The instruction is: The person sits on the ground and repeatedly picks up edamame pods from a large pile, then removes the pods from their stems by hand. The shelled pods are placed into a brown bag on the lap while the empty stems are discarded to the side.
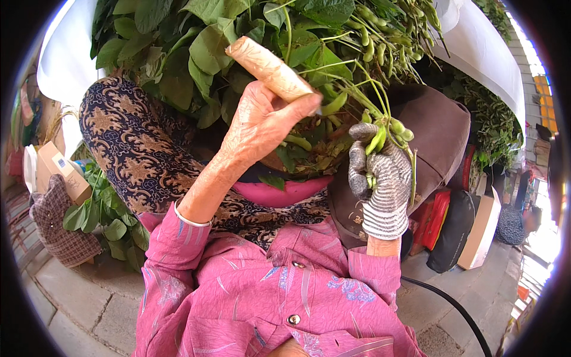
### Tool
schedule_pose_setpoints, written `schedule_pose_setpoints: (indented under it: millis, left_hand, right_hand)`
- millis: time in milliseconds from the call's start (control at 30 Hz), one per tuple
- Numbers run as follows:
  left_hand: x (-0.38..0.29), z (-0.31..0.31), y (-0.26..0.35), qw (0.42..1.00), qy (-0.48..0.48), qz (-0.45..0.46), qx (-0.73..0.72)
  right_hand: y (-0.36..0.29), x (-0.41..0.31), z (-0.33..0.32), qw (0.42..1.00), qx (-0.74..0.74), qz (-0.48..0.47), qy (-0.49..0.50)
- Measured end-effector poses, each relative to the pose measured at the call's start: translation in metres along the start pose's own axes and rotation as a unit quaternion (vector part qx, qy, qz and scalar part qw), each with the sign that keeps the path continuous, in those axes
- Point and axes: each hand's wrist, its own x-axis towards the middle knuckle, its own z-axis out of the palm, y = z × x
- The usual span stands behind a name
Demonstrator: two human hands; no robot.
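Note:
My left hand [261, 118] is bare and grips a tan, wrapped, cylindrical piece [270, 69] that looks like a handle. Its lower end is hidden by my thumb. My right hand [386, 187], in a grey-and-white striped glove with dark fingertips, holds green soybean stems [381, 105] with several plump pods [397, 127] at the fingers. Beyond both hands rises a heap of leafy soybean plants [209, 49], heavy with pods at the upper right. Between my knees, loose leaves and pods lie above a pink rim or edge [285, 193].
White sheets [67, 53] flank the plant heap. Brown cloth [435, 129] covers my right knee. At left are a cardboard box [62, 172], a checked cloth item [64, 223] and leafy stems [113, 218]. A black bag [453, 227], another box and a black cable [450, 301] are at right.

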Motion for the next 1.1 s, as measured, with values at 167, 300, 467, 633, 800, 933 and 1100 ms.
schedule_pose_setpoints:
  millis: [167,300,467,633,800,933,1100]
  left_hand:
    - [0.004,-0.001,-0.007,0.996,0.074,0.011,-0.053]
    - [0.006,0.01,-0.019,0.986,0.08,0.034,-0.145]
    - [0.017,0.012,-0.025,0.983,0.028,0.026,-0.182]
    - [0.011,0.015,-0.012,0.994,0.055,0.03,-0.086]
    - [-0.002,0.008,0.006,0.998,0.025,0.042,-0.046]
    - [-0.011,0.015,0.017,0.998,-0.015,0.028,-0.059]
    - [-0.019,0.019,0.014,0.995,-0.036,0.066,-0.062]
  right_hand:
    - [0.0,0.003,-0.004,1.0,0.009,-0.019,0.014]
    - [-0.003,0.0,0.0,1.0,0.012,-0.007,0.015]
    - [-0.008,-0.003,0.0,1.0,-0.004,-0.003,-0.013]
    - [-0.002,0.004,0.003,0.994,0.065,-0.087,0.024]
    - [-0.001,0.01,-0.014,0.991,0.008,-0.128,-0.033]
    - [-0.018,0.001,-0.004,0.989,-0.095,-0.045,-0.101]
    - [-0.007,0.004,0.001,0.97,-0.219,-0.103,-0.01]
